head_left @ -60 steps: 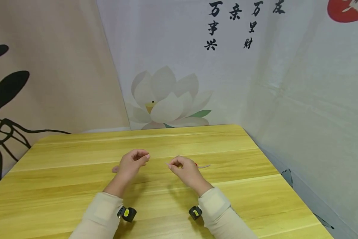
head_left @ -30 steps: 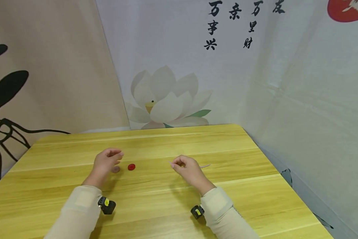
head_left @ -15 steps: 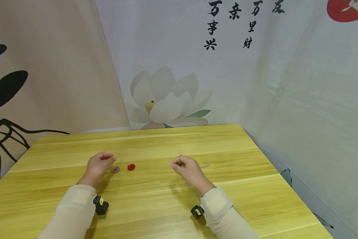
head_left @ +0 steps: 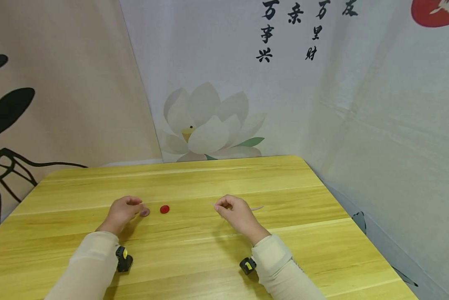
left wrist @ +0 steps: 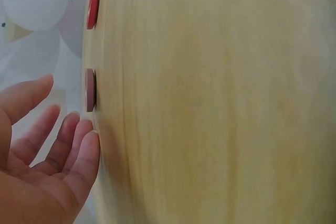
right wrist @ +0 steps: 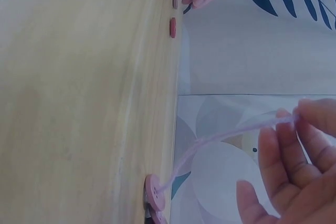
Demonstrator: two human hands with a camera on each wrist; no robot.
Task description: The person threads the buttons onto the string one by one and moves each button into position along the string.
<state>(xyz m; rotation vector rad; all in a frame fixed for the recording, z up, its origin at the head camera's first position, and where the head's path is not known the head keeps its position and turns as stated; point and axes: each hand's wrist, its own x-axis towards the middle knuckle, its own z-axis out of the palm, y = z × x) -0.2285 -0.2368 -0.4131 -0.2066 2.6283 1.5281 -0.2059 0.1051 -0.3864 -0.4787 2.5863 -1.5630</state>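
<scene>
My left hand (head_left: 121, 212) hovers at the left with its fingertips right at a mauve button (head_left: 145, 212). In the left wrist view its thumb stands apart from the loosely bent fingers (left wrist: 84, 166), with nothing between them. A red button (head_left: 165, 209) lies just to the right of the mauve one. My right hand (head_left: 235, 214) pinches a pale purple cord (right wrist: 226, 136) between thumb and fingertips. The cord runs down to a pink button (right wrist: 154, 192) with holes, low by the tabletop, and another button (right wrist: 158, 217) shows partly behind it. A cord end (head_left: 257, 208) shows past the right hand.
The wooden table (head_left: 194, 258) spans the front, its far edge close to a printed cloth backdrop (head_left: 224, 62). A black wrist camera (head_left: 124, 260) sits on the left sleeve and another camera (head_left: 248, 265) on the right one.
My left hand has moved left from the middle, uncovering the red button, then come down to the mauve button. My right hand has stayed almost still, still pinching the cord.
</scene>
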